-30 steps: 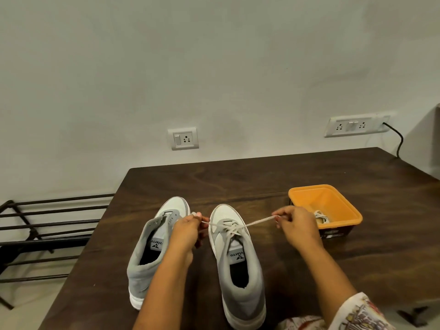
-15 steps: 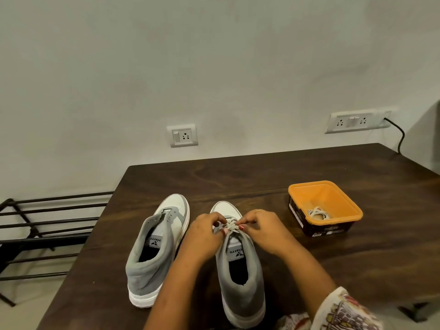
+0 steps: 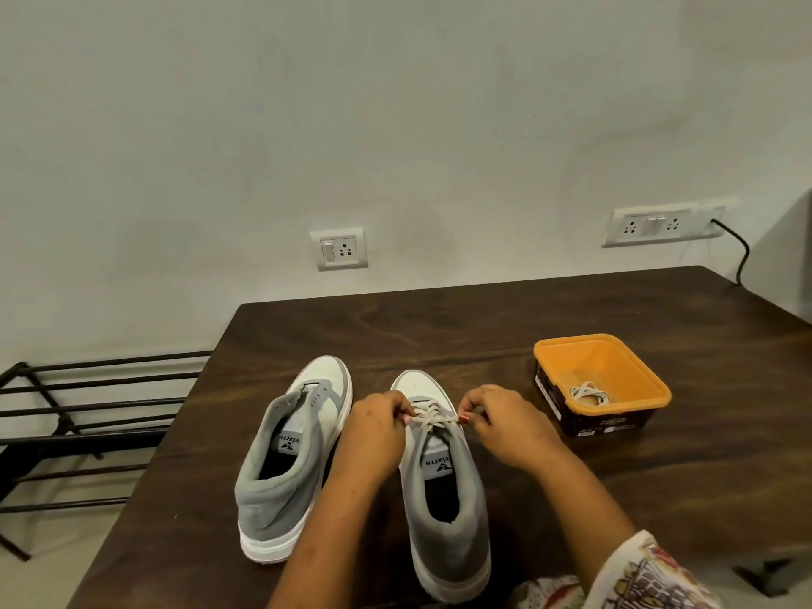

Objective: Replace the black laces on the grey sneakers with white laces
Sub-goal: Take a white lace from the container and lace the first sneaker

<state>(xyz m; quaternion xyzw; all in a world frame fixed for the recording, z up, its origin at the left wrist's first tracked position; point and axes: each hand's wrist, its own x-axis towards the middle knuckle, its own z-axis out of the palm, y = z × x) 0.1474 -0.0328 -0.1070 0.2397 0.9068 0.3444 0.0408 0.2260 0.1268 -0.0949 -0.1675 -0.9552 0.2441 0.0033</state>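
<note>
A: Noting hands first. Pinching anything with the left hand (image 3: 378, 428)?
B: Pinching one strand of the white flat lace (image 3: 433, 418) between curled fingertips, at the left edge of the eyelet rows. Curling the remaining fingers towards the palm.
A: And with the right hand (image 3: 505, 428)?
B: Pinching the other strand of the same lace at the right edge, thumb and forefinger closed on it, other fingers bent. Holding both strands out sideways, roughly level, across the tongue.
A: Locating the lace itself?
B: Running criss-cross through the front eyelets of the right-side grey suede high-top sneaker (image 3: 448, 525) with white toe and sole; sitting between the two hands, touching both.
A: Standing where?
B: Resting upright on the dark brown wooden table (image 3: 483, 327), toe pointing at the wall, heel nearest the camera. Sitting just beside the matching left-side grey sneaker (image 3: 285, 459), with the left forearm crossing the gap between them.
A: Logging anything further right?
B: Noting a square orange plastic tub (image 3: 571, 342) with dark printed sides, well apart from the shoes, holding a bundled second white lace (image 3: 589, 392) on its floor.
A: Background?
B: Recording a single white wall socket (image 3: 339, 248), a wider white socket strip (image 3: 659, 226) with a black cable (image 3: 743, 252) plugged in, a black metal rack (image 3: 88, 406) left of the table, and a patterned sleeve (image 3: 650, 573) on the right arm.
</note>
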